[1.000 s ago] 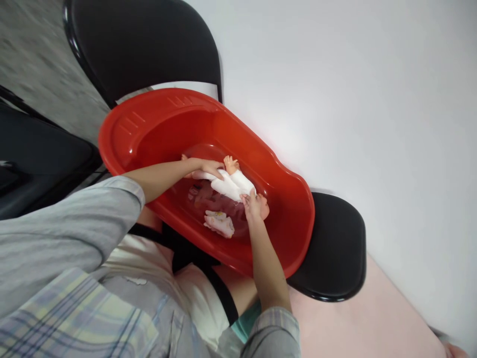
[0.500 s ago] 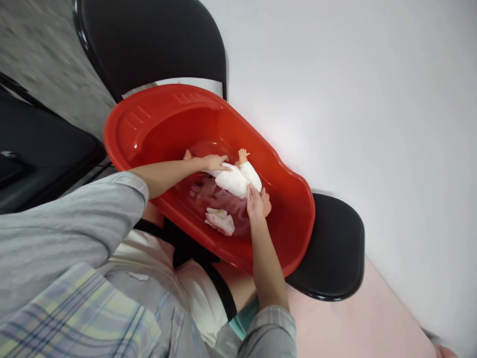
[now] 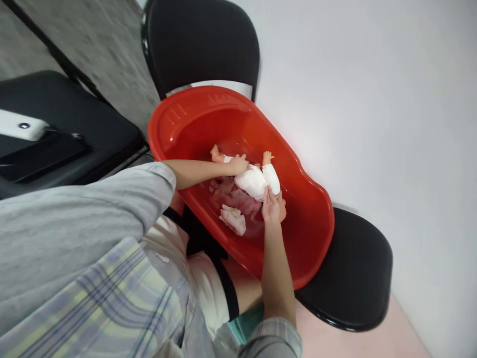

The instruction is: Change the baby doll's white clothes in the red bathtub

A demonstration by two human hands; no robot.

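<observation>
Doll point(image 3: 257, 180), white-clothed, apparently face-down, pink limbs bare.

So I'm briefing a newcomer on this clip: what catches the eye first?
A big red tub fills the middle, resting on black chairs. Inside it lies a baby doll in white, with the left hand on its upper body and the right hand at its lower end.

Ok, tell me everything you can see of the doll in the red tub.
The doll is small, with pale plastic-looking limbs and a white cloth body or garment. It lies on its side across the bottom of the red tub, one bare arm raised, a foot showing at the far end. The left hand rests on its upper side; the right hand presses against its near side. Its head is hidden.
</observation>
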